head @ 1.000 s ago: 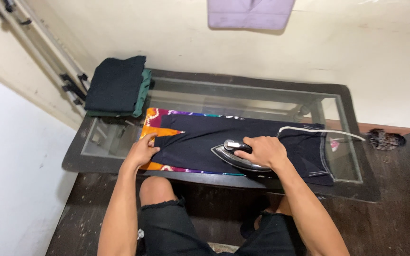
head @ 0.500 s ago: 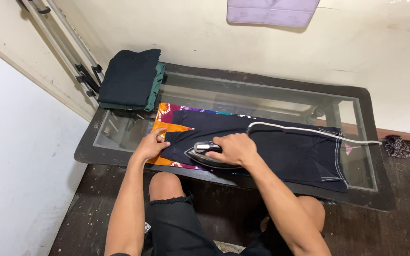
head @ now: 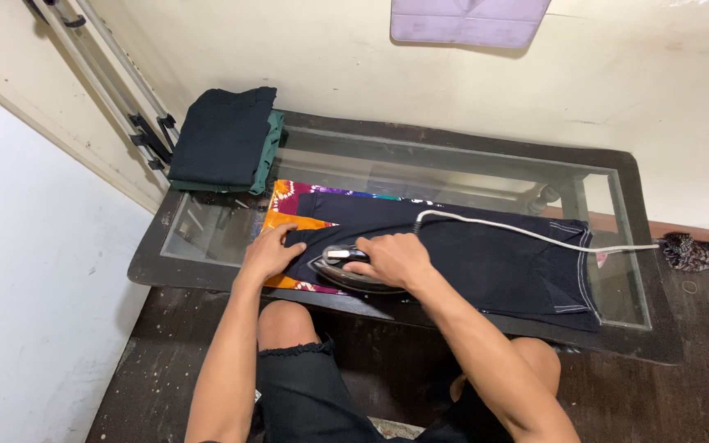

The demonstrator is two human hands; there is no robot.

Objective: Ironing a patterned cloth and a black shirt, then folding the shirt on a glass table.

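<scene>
A dark navy garment [head: 469,254] lies flat over a colourful tie-dye cloth [head: 282,205] on a glass-topped table [head: 453,156]. My right hand [head: 391,258] grips the handle of a metal clothes iron [head: 342,267] that rests on the garment near its left end. My left hand [head: 271,250] presses flat on the garment's left edge, fingers spread, right beside the iron's tip. A white cord [head: 519,234] runs from the iron across the garment to the right.
A stack of folded dark and green clothes [head: 223,139] sits at the table's back left corner. A metal stand [head: 116,78] leans on the wall at left. A lilac cloth [head: 469,20] hangs on the wall. A dark furry object [head: 695,250] lies on the floor at right.
The iron and my right hand have slid left along the garment, toward my left hand. The cord has trailed after it. My left hand stays on the left edge.
</scene>
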